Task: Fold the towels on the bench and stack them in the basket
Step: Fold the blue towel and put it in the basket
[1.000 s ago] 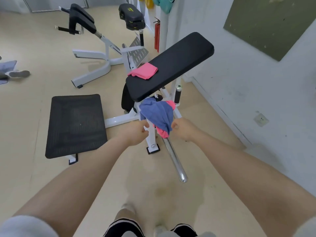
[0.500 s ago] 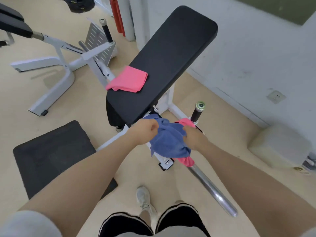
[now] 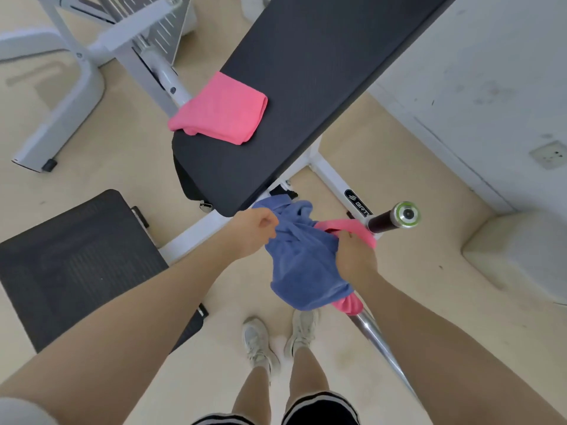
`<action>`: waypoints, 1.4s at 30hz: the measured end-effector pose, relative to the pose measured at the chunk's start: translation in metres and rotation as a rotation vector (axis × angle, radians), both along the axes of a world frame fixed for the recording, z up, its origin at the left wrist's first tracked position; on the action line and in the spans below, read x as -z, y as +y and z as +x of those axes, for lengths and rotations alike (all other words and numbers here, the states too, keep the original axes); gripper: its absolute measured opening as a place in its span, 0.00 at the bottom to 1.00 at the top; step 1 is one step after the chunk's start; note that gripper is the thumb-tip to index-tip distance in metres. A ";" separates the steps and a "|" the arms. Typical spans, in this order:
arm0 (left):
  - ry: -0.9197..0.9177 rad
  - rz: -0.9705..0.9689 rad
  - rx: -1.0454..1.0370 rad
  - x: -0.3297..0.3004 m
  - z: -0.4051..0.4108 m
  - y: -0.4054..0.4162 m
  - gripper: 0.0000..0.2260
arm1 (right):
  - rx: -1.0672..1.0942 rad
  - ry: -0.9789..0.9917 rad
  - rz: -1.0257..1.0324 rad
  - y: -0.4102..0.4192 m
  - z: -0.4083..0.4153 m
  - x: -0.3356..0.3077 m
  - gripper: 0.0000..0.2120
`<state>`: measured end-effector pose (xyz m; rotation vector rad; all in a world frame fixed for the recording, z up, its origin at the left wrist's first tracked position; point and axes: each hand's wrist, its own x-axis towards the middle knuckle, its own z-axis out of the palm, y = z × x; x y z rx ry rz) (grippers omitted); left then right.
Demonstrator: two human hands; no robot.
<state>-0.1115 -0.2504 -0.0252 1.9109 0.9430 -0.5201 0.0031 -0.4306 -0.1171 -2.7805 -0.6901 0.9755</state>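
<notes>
Head camera looks steeply down past both bare forearms to the floor. At the near left a black mesh platform (image 3: 73,259) lies on the tan floor (image 3: 129,154), with a white machine frame (image 3: 61,96) beyond it at the far left. Toward the middle, the black padded bench (image 3: 306,87) slants from its near end up to the far right, and a folded pink towel (image 3: 219,108) rests on its left edge, one corner hanging just over the side. Just in front of the bench's near end, the left hand (image 3: 250,233) has its fingers curled tight on the upper left edge of a crumpled blue towel (image 3: 302,265), which hangs in the air between the two hands, well off the bench. The right hand (image 3: 354,256) grips the same blue towel at its right side; a second pink towel (image 3: 349,303) is bunched behind it, showing above and below that hand, though exactly which fingers hold it is hidden. A chrome bar (image 3: 382,345) runs under the towels toward the near right, and a dark grip handle (image 3: 395,217) with a green-ringed end cap stands just right of the right hand. Two pale sneakers (image 3: 277,337) stand below the towels. A white wall (image 3: 491,72) fills the far right.
</notes>
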 end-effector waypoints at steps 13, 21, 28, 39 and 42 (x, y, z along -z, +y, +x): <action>-0.118 -0.056 0.100 -0.033 0.020 -0.009 0.09 | -0.122 0.040 0.199 -0.026 -0.003 -0.057 0.12; -0.335 -0.381 0.554 -0.096 0.006 -0.069 0.12 | 0.302 0.189 0.766 -0.067 -0.062 -0.163 0.03; -0.450 -0.371 0.949 -0.160 -0.012 -0.140 0.26 | 0.635 0.306 1.178 -0.131 -0.110 -0.242 0.07; -0.836 -0.222 1.189 -0.201 -0.051 -0.328 0.15 | 1.179 -0.097 1.198 -0.321 -0.199 -0.296 0.08; -0.820 -0.306 1.176 -0.208 -0.076 -0.400 0.12 | 1.175 -0.246 0.985 -0.384 -0.239 -0.293 0.10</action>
